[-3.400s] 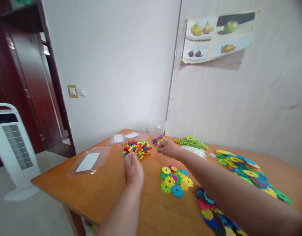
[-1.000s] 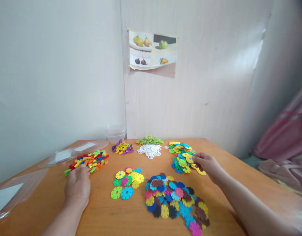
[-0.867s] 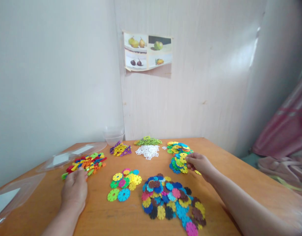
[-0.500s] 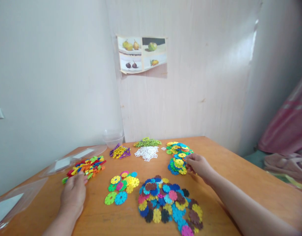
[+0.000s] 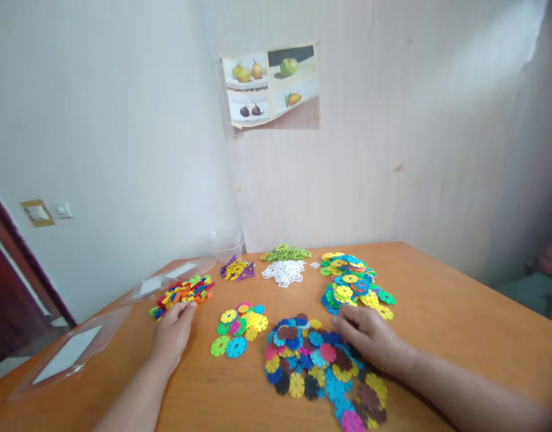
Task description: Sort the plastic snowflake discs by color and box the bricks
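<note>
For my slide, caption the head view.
Right hand on a pile of flower discs; left hand by small bricks.

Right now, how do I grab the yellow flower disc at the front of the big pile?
Best pinch the yellow disc by its notched rim, coming from above at the near edge. It lies flat on the table, and dark discs crowd its sides, but its near edge faces bare wood.

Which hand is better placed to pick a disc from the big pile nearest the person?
Right, probably. The right hand lies flat on the big disc pile. The left hand rests at the small brick pile, apart from those discs.
</note>
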A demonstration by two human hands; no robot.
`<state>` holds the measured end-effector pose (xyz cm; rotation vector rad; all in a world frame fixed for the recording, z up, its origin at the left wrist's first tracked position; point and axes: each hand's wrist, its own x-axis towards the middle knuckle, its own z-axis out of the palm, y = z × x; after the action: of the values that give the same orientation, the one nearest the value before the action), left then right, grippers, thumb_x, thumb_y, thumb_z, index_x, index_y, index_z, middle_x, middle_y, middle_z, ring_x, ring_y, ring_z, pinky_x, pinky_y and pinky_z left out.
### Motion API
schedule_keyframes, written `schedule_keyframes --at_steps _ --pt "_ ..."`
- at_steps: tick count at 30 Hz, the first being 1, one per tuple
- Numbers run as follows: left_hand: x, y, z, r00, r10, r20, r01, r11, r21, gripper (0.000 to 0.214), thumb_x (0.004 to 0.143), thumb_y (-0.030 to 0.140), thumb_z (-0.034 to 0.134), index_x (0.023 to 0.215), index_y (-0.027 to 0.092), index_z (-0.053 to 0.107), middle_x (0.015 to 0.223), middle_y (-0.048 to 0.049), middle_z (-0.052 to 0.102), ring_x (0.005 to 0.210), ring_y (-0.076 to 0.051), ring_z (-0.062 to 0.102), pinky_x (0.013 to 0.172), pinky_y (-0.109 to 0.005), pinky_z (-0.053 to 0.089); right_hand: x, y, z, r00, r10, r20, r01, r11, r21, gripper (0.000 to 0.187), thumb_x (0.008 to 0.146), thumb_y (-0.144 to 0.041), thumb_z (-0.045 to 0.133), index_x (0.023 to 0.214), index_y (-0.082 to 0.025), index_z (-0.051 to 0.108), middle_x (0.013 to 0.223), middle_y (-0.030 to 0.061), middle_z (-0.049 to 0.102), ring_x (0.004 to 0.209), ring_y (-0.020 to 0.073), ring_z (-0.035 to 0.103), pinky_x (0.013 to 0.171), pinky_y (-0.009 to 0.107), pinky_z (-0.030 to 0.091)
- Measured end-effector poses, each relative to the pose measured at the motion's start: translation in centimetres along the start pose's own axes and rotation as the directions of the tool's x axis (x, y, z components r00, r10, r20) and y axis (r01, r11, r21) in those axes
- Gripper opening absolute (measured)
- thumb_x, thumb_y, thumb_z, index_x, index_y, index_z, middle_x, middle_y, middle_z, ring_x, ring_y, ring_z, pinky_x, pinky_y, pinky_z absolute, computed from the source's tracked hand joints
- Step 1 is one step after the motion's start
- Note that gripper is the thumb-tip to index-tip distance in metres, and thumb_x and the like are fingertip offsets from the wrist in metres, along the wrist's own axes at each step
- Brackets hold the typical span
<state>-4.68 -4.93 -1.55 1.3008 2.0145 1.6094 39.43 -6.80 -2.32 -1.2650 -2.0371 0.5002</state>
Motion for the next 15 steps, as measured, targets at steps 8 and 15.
schedule_keyframes --at_steps 8,15 --pt "-0.8 1.3 1.1 0.92 0.171 0.353 -0.252 0.947 0.2 0.044 0.061 0.061 0.071 0.076 0.02 0.076 0.084 -0.0078 0.073 0.086 -0.027 0.065 0.082 -0.035 0.048 0.6 0.8 0.2 0.999 0.018 -0.026 -0.018 1.0 0.023 0.04 0.091 -0.046 0.049 0.061 -0.021 0.044 0.055 -0.0036 0.044 0.053 0.0124 0.04 0.051 0.026 0.026" --pt "-0.9 1.9 2.1 0.91 0.204 0.362 -0.313 0.91 0.272 0.042 0.054 0.06 0.076 0.076 0.023 0.077 0.09 -0.0093 0.073 0.093 -0.029 0.063 0.089 -0.039 0.047 2.1 1.2 -0.8 0.979 0.06 -0.194 -0.043 0.995 0.093 0.044 0.093 -0.05 0.043 0.061 -0.022 0.035 0.057 -0.0039 0.038 0.056 0.0121 0.039 0.053 0.026 0.027"
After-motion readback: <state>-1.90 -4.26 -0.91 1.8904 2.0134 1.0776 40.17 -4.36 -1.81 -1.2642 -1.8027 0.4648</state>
